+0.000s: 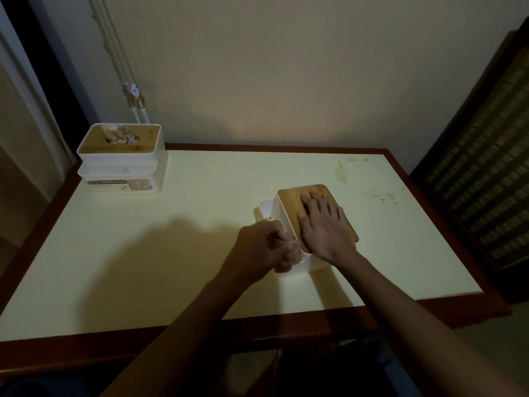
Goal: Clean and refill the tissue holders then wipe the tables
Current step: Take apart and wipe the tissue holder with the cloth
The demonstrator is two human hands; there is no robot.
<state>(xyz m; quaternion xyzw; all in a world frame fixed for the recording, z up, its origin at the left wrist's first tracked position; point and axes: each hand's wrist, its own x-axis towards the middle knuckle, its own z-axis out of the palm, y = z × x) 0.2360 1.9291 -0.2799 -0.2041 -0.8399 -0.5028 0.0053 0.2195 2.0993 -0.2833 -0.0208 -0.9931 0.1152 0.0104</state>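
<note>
On the stained cream counter [177,213] by a wall, the left hand [259,247] grips a crumpled cloth [286,260] against a white tissue holder [300,260], the right hand [326,224] lies flat on its wooden lid [292,196], and a second holder [123,159] shows tissue [120,133].

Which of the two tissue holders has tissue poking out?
The far-left tissue holder; tissue sticks up through its lid. The near holder under the hands shows none.

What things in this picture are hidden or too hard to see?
Head view only:
- The slot of the near tissue holder: the right hand lies flat over its wooden lid.
- What the left hand holds: a brownish wad, mostly wrapped by its fingers.
- The label on the far tissue holder: too small and dim.
- The table's near corners: cut off by the frame.
</note>
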